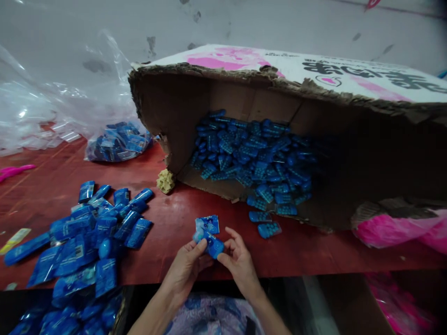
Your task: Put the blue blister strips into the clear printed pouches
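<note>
The left hand (186, 266) and the right hand (237, 260) meet at the near edge of the dark red wooden table (307, 246), both pinching a small blue plastic sachet (208, 235) between thumb and fingertips; the left holds its left side, the right its lower right corner. The sachet sits just above the table edge, near the middle of the view. Beyond it lies a large brown cardboard box (195, 93) tipped on its side, opening toward the person, its upper face printed white and pink. Inside is a heap of small blue ribbed items (251, 158), a few of which have spilled onto the table just beside the opening. To the left, a pile of blue sachets (87, 242) spreads over the table edge. A clear plastic bag of blue sachets (117, 142) lies further back on the left.
</note>
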Demonstrator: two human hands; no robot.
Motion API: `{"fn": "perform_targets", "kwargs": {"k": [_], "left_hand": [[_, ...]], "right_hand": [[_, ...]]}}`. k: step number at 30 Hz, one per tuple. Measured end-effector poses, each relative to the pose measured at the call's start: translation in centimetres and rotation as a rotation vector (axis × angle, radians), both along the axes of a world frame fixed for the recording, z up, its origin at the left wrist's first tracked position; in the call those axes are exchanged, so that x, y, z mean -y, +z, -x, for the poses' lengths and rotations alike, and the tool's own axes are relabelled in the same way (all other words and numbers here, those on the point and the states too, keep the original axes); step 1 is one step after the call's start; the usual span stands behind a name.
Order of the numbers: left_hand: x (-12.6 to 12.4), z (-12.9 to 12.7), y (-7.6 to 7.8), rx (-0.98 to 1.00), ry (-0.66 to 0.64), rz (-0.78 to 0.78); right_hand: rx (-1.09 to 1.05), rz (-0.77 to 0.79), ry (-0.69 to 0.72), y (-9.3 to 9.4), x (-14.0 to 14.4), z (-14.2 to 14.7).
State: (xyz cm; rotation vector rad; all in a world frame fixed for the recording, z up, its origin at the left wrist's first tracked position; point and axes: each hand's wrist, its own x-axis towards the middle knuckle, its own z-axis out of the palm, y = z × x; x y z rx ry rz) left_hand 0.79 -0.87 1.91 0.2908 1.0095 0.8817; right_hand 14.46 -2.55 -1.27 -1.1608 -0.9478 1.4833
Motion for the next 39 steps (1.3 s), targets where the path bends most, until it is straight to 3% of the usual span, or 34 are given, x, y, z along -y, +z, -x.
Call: {"fn": "perform_targets", "kwargs": {"k": [4,10,16,19,32,36,39], "left_hand": [[-0.3,0.3,0.0,-0.030,-0.028,-0.024],[-0.5,0.8,0.1,0.173,-0.154,-0.028],[-0.7,1.6,-0.1,0.376,-0.291,-0.074],[-0.6,1.4,-0.2,0.397,-0.283,-0.094],[1.2,-0.9,0.2,0.202,0.007,-0.010],[0.8,-0.4,-0.1,0.023,0.053,-0.118],[0.2,1.4,0.0,-0.240,0.064,-0.256]], "right_hand": [[0.171,-0.056,0.005,0.2,0.3,-0.2],[0.338,-0.064,0.089,1.2,0.7,-0.8],[0.250,-0.084,0.229,1.8,0.2,-0.9],[0.138,-0.088,0.268,1.5,0.3,-0.7],[0.154,-0.076,0.250,0.9,0.2,-0.6],[0.176,-0.087,0.232,1.1,0.1,-0.1],[0.178,-0.109,0.286,1.5,-0.9,1.4]]}}
